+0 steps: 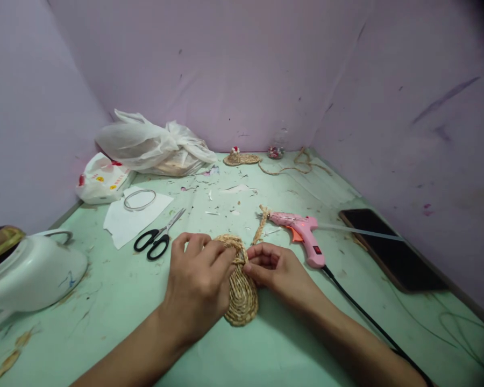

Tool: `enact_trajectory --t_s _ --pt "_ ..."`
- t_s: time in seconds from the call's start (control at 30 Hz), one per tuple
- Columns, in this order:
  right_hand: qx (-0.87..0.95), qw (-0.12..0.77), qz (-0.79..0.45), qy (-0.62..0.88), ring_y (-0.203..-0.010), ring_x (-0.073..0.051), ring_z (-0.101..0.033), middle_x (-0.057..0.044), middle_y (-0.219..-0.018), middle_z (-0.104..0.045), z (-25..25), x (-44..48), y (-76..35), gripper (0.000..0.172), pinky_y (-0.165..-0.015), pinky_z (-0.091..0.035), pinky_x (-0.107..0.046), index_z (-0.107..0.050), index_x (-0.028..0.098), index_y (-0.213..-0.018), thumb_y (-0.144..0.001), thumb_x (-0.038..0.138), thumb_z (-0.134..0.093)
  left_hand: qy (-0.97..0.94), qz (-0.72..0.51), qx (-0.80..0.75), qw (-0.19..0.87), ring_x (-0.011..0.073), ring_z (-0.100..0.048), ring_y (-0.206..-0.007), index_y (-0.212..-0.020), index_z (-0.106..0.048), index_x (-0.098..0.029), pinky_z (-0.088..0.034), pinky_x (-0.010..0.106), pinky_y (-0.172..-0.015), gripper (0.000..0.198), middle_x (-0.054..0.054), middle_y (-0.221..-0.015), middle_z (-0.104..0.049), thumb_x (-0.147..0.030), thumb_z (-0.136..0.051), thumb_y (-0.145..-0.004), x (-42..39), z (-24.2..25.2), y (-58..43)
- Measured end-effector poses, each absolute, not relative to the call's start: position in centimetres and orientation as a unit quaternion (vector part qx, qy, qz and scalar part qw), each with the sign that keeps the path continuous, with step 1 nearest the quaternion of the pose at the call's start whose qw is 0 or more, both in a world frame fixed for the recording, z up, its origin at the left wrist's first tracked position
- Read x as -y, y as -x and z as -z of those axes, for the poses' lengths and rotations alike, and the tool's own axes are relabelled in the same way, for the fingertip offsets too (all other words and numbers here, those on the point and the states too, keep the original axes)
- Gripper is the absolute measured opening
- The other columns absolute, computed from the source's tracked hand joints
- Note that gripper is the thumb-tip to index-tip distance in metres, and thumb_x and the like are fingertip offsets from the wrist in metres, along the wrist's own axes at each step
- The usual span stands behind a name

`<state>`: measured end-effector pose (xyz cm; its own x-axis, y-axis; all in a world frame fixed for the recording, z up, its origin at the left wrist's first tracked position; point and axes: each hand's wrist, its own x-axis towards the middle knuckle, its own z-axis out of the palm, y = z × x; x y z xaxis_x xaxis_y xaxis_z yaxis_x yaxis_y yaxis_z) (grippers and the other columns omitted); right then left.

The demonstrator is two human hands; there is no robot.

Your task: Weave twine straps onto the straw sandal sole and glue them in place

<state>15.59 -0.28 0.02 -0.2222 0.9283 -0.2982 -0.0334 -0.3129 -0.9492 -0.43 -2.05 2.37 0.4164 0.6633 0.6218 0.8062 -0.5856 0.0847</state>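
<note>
A small slipper-shaped piece of coiled straw braid [242, 301] lies on the table in front of me. My left hand [201, 279] curls over its upper left side, the fingertips hidden against the braid. At its right edge, my right hand [272, 263] pinches with thumb and forefinger where a narrow band crosses the slipper. A loose braid end [260, 228] runs up from behind my right fingers towards the nozzle of a pink glue gun [302, 231]. The gun lies on its side, a clear glue stick [358, 231] in its back.
Black-handled scissors [159, 239], white paper [123, 220] and a wire ring [140, 200] lie left. A white pot [36, 274] stands nearer. A phone [391, 252] lies right, beyond the gun's cord [363, 312]. Plastic bags [157, 142] and a finished-looking straw slipper [246, 159] sit behind.
</note>
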Motion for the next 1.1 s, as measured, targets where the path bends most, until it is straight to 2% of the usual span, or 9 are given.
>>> enact_trajectory --t_s 0.27,0.5,0.6,0.77,0.93,1.03,1.1 --pt "0.451 0.384 -0.642 0.487 -0.062 -0.011 -0.056 0.001 -0.065 -0.06 -0.3 0.6 -15.4 0.019 -0.06 -0.044 -0.024 -0.058 0.016 -0.073 -0.057 0.018 -0.067 0.845 0.268 0.434 0.158 0.021 -0.048 -0.069 -0.065 -0.063 -0.016 -0.034 0.046 -0.08 0.014 0.004 -0.06 -0.056 -0.012 -0.051 -0.072 2.0 -1.7 -0.5" --pt "0.48 0.375 -0.62 0.495 -0.065 -0.013 -0.057 0.001 -0.067 -0.061 -0.7 0.8 -15.1 0.015 -0.063 -0.045 -0.025 -0.059 0.016 -0.074 -0.06 0.016 -0.064 0.85 0.247 0.421 0.199 0.0208 -0.046 -0.068 -0.061 -0.061 -0.015 -0.034 0.046 -0.083 0.016 0.005 -0.059 -0.054 -0.011 -0.049 -0.07 2.1 -1.9 -1.5" --pt "0.493 0.373 -0.614 0.491 -0.067 -0.014 -0.058 0.0 -0.069 -0.061 -0.6 1.0 -15.3 0.015 -0.062 -0.045 -0.024 -0.059 0.016 -0.078 -0.063 0.015 -0.062 0.853 0.236 0.427 0.187 0.0208 -0.046 -0.068 -0.061 -0.062 -0.014 -0.034 0.047 -0.084 0.014 0.006 -0.06 -0.055 -0.01 -0.05 -0.068 1.9 -1.9 -1.9" --pt "0.489 0.383 -0.618 0.483 -0.062 -0.012 -0.057 0.002 -0.065 -0.061 -0.2 0.8 -15.7 0.015 -0.059 -0.044 -0.023 -0.06 0.016 -0.081 -0.066 0.014 -0.058 0.833 0.257 0.471 0.138 0.0216 -0.048 -0.066 -0.055 -0.06 -0.015 -0.036 0.046 -0.075 0.015 0.006 -0.059 -0.056 -0.011 -0.052 -0.067 1.5 -1.9 -2.2" --pt "0.419 0.35 -0.697 0.465 -0.049 -0.008 -0.056 0.004 -0.056 -0.059 0.3 0.0 -15.9 0.008 -0.055 -0.048 -0.023 -0.061 0.015 -0.073 -0.067 0.013 -0.055 0.846 0.249 0.469 0.055 0.0246 -0.052 -0.076 -0.076 -0.065 -0.016 -0.034 0.05 -0.081 0.013 0.008 -0.071 -0.063 -0.021 -0.054 -0.074 2.1 -2.2 -1.6" --pt "0.399 0.346 -0.705 0.473 -0.046 -0.007 -0.056 0.005 -0.054 -0.059 0.4 -0.3 -15.9 0.008 -0.052 -0.049 -0.021 -0.06 0.014 -0.07 -0.064 0.009 -0.058 0.834 0.32 0.449 0.025 0.0264 -0.053 -0.084 -0.093 -0.062 -0.013 -0.038 0.048 -0.08 0.026 0.01 -0.085 -0.065 -0.031 -0.058 -0.074 2.4 -2.4 -0.4" --pt "0.394 0.345 -0.707 0.475 -0.046 -0.007 -0.057 0.004 -0.053 -0.06 0.4 -0.3 -15.9 0.007 -0.051 -0.049 -0.021 -0.059 0.014 -0.068 -0.063 0.009 -0.058 0.794 0.394 0.463 0.012 0.0261 -0.054 -0.088 -0.098 -0.06 -0.013 -0.04 0.046 -0.08 0.028 0.011 -0.092 -0.064 -0.03 -0.054 -0.076 2.1 -2.5 1.0"
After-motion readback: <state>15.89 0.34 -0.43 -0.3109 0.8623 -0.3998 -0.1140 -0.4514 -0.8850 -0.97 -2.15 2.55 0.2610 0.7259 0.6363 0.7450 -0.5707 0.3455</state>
